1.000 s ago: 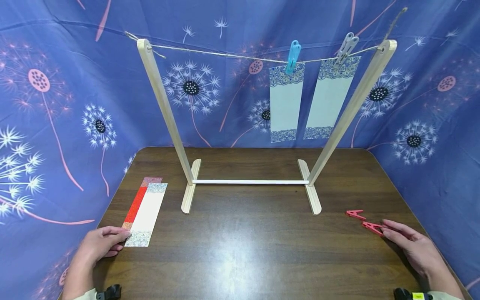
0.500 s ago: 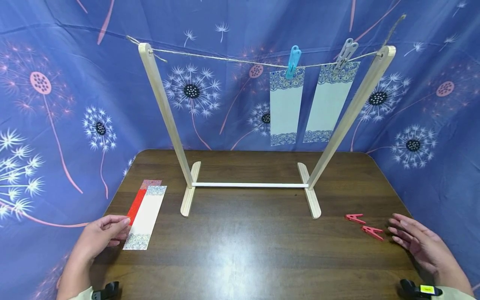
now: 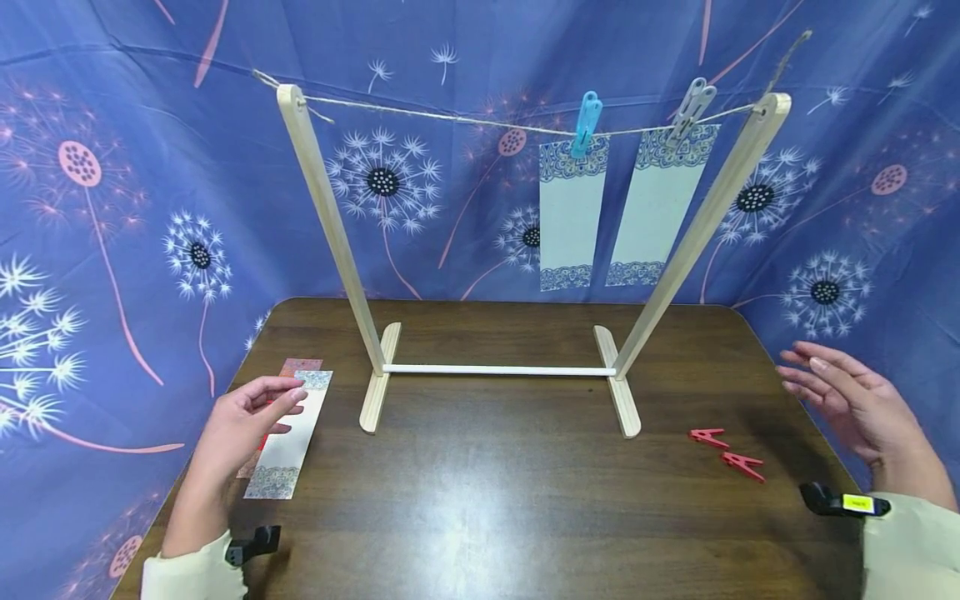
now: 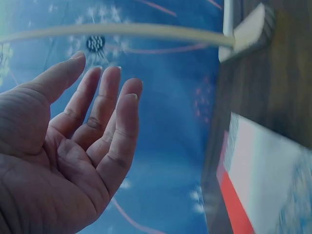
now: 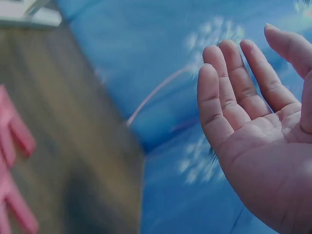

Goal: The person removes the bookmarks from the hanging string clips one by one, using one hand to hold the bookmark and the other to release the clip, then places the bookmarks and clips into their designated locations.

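My left hand [image 3: 243, 421] is raised above two paper strips, holding nothing, its fingers loosely bent. Under it lies a white strip [image 3: 300, 433] with blue patterned ends, overlapping a red strip [image 4: 233, 202] that is partly hidden. My right hand [image 3: 862, 408] hovers over the table's right side, palm bare and fingers relaxed in the right wrist view. Two red clothespins [image 3: 742, 466] lie on the table to its left. On the rack's string, a blue clothespin [image 3: 587, 125] and a grey clothespin [image 3: 692, 112] each hold a hanging white patterned strip [image 3: 572, 221].
A wooden rack [image 3: 333, 233] stands at the back, a string [image 3: 450, 118] tied between its slanted posts and a white rod [image 3: 498, 370] joining its feet. Blue dandelion-print cloth [image 3: 450, 50] hangs behind and beside the brown table [image 3: 480, 450].
Both hands have lifted: the left off the strips' near end, up and right; the right off a red clothespin, up and away. Strips and clothespins have stayed in place.
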Tool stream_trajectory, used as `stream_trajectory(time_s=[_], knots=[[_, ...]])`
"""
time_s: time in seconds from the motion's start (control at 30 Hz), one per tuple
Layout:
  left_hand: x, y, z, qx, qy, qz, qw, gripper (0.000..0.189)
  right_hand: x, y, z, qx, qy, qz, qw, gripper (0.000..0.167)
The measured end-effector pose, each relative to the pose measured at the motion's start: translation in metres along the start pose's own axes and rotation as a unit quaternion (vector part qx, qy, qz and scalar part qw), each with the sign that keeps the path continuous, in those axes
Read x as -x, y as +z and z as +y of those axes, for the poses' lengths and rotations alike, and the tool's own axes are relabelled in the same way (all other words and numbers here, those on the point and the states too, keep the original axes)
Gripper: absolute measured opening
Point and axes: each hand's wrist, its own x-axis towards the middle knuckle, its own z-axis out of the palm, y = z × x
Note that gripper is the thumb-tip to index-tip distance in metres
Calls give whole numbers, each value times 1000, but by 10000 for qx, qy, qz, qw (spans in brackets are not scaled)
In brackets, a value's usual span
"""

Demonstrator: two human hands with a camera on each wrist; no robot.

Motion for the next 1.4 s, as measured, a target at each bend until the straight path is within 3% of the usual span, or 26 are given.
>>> stream_trajectory(time_s=[0.3, 0.57, 0.93, 1.17, 1.4], knots=[[-21, 31, 23, 147, 278, -101, 9995, 36, -40, 57, -37, 741, -878, -574, 9917, 41], [-41, 59, 41, 438, 476, -219, 9977, 36, -61, 103, -68, 1132, -1215, -897, 9820, 42], [-66, 102, 70, 893, 845, -295, 9920, 35, -92, 164, -93, 1146, -1367, -1089, 9779, 42], [-80, 126, 84, 1085, 1012, -405, 9881, 32, -105, 199, -98, 827, -1523, -1108, 9786, 42], [-96, 153, 92, 1466, 1191, -467, 9809, 31, -124, 221, -102, 203, -1431, -1618, 9762, 43]])
